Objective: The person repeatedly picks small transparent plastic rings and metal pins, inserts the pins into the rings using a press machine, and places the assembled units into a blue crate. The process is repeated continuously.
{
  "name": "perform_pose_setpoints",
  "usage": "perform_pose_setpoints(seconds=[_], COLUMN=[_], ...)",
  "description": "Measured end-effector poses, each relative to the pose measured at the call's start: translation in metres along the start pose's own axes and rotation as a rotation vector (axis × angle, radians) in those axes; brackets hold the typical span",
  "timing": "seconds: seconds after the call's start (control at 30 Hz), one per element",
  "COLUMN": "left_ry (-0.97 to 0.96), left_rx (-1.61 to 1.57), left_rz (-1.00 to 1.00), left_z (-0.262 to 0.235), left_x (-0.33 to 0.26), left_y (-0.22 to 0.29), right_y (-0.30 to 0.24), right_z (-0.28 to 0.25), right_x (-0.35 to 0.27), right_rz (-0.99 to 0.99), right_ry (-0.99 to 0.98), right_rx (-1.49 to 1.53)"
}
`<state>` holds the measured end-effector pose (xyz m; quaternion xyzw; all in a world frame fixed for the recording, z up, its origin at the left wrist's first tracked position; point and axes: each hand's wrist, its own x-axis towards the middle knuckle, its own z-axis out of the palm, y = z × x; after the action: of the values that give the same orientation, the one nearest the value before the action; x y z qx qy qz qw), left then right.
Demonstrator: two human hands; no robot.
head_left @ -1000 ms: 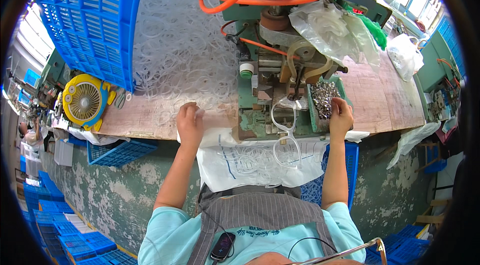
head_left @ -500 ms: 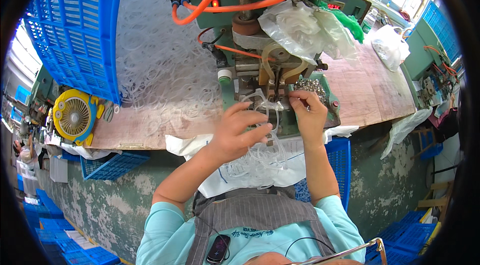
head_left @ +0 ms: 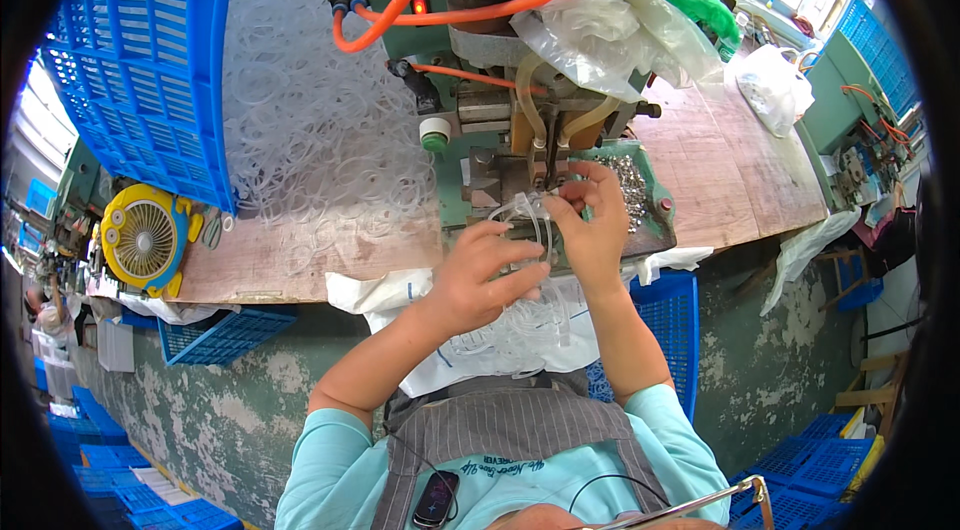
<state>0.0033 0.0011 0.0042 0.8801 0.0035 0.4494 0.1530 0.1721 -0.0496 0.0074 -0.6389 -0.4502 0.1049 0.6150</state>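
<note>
My left hand [head_left: 485,278] has its fingers curled round a loop of clear plastic tubing [head_left: 548,242] in front of the green bench machine. Close by on the right, my right hand [head_left: 592,230] pinches at the upper end of that tubing, just below the machine's metal tool [head_left: 551,158]. Its fingertips partly cover what lies between them. Beside the right hand, a green tray [head_left: 662,230] holds many small shiny metal parts [head_left: 628,192]. More clear tubing [head_left: 530,328] lies on a white cloth [head_left: 470,355] over my lap.
A large heap of clear tubing rings [head_left: 315,120] covers the bench's left side next to a blue crate [head_left: 135,60]. A yellow fan [head_left: 146,238] and scissors [head_left: 211,229] lie at the left. Orange hoses [head_left: 470,15] and plastic bags [head_left: 610,40] hang from the machine.
My right hand has moved left from beside the metal parts to the tubing under the tool. My left hand has shifted slightly right and down with the tubing.
</note>
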Motion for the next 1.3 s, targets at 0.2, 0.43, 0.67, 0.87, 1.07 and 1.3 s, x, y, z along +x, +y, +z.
perform_pose_setpoints(seconds=[0.2,0.43,0.67,0.87,1.07,1.3], left_ry=[-0.015,-0.059,-0.07,-0.079,0.296,-0.108], left_rx=[-0.087,-0.127,-0.173,-0.058,0.321,0.953], left_rz=[0.033,0.032,0.004,0.048,-0.313,-1.158], left_z=[0.001,0.004,0.004,0.003,-0.02,-0.037], left_x=[0.003,0.006,0.006,0.002,-0.049,-0.109], left_y=[0.002,-0.009,-0.009,-0.007,-0.078,-0.21], right_y=[-0.009,0.078,0.142,0.144,0.142,0.138], right_z=[0.009,-0.039,-0.071,-0.067,-0.067,-0.067], right_x=[0.001,0.037,0.02,0.024,0.021,0.02], right_rz=[0.087,-0.202,-0.352,-0.211,-0.136,-0.111], right_ry=[0.034,0.309,0.061,0.19,0.265,0.275], right_rx=[0.225,-0.658,-0.89,-0.651,-0.506,-0.432])
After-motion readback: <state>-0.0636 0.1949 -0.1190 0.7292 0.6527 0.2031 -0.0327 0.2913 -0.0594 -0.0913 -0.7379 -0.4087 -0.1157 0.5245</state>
